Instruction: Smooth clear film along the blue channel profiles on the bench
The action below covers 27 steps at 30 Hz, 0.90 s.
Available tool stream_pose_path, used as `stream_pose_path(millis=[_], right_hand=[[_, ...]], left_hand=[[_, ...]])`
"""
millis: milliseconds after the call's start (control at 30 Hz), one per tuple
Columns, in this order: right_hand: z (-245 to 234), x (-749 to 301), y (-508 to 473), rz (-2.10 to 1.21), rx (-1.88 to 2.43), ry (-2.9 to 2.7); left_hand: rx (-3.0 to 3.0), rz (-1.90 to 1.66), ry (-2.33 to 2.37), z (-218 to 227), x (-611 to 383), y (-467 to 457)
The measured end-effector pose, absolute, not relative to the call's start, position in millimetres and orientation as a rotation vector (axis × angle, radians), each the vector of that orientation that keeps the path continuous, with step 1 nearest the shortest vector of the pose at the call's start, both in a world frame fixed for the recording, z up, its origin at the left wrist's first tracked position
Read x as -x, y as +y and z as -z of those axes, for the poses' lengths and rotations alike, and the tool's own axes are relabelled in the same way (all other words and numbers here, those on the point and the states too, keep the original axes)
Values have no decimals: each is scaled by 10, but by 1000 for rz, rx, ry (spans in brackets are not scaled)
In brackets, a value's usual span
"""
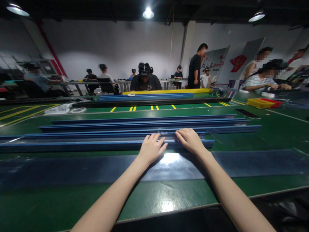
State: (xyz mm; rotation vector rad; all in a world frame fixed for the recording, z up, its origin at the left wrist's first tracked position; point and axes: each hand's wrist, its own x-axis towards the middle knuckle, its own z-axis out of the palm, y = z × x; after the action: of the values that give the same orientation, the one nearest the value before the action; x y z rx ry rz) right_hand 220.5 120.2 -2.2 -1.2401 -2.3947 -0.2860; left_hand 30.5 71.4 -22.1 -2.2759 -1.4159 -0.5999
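Observation:
My left hand rests on the nearest blue channel strip, a long plastic rail with raised edges. Its fingers are spread over the rail, the thumb pointing right. Just to the right, my right hand lies over the same rail near its right end, fingers stretched forward and slightly bent, thumb apart. Between the hands the rail's channel has a shiny patch that I cannot make out. Under my forearms, a flat translucent sheet strip runs across the table. Behind the hands lie several more blue rails, side by side.
The green table has its edge close to me. Farther back are a black rail, a yellow strip, a phone, a yellow tray, and a tape roll. A person sits opposite; others work around.

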Motion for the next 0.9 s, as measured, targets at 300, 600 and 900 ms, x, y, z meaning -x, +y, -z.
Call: stream_pose_path(millis=[300,600,900], right_hand=[[11,-2326,1256,522,1654,-2083],[19,-2253,1208,512,1680,-2045],[52,-2166,1190,101,1292,-2262]], left_hand=[[1947,630,-1637,139,-265,711],[2038,654,-1564,132,-282,699],[2184,653,-1492,154,-315,695]])
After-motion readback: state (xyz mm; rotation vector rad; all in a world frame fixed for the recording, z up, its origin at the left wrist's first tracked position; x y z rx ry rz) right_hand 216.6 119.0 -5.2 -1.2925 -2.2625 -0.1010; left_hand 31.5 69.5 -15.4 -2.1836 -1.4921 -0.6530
